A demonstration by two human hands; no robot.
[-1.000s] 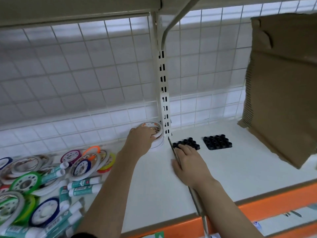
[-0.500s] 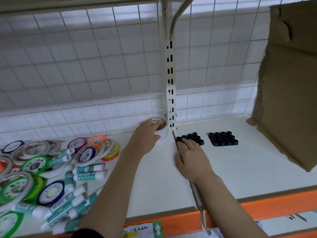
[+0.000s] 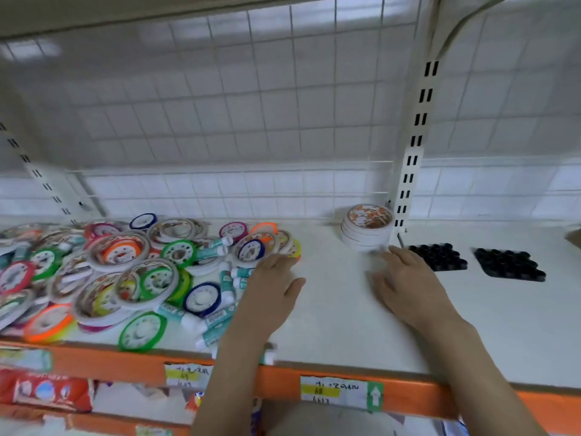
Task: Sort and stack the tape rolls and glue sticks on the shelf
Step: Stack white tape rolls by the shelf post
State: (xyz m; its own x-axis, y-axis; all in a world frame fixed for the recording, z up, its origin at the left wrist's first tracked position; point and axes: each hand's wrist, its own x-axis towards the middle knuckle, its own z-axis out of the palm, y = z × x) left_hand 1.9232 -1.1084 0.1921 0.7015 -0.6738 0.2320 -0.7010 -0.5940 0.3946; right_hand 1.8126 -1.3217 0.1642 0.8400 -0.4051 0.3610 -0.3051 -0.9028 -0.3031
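Note:
A neat stack of white tape rolls [image 3: 367,227] stands at the back of the white shelf [image 3: 339,316], beside the slotted upright. A loose heap of coloured tape rolls [image 3: 125,269] covers the shelf's left half, with teal-and-white glue sticks [image 3: 217,319] lying among them. My left hand [image 3: 272,287] hovers flat at the heap's right edge, fingers apart, holding nothing. My right hand [image 3: 408,284] rests open on the shelf just in front of the stack, empty.
Two black trays of small caps [image 3: 440,256] [image 3: 509,264] lie right of the upright [image 3: 412,158]. A wire grid backs the shelf. The orange front edge [image 3: 283,382] carries price labels. Packaged goods sit on the shelf below, at lower left.
My left hand has let go of the top roll on the stack and drawn back left toward the heap. The view has swung left, so the cardboard box is out of sight.

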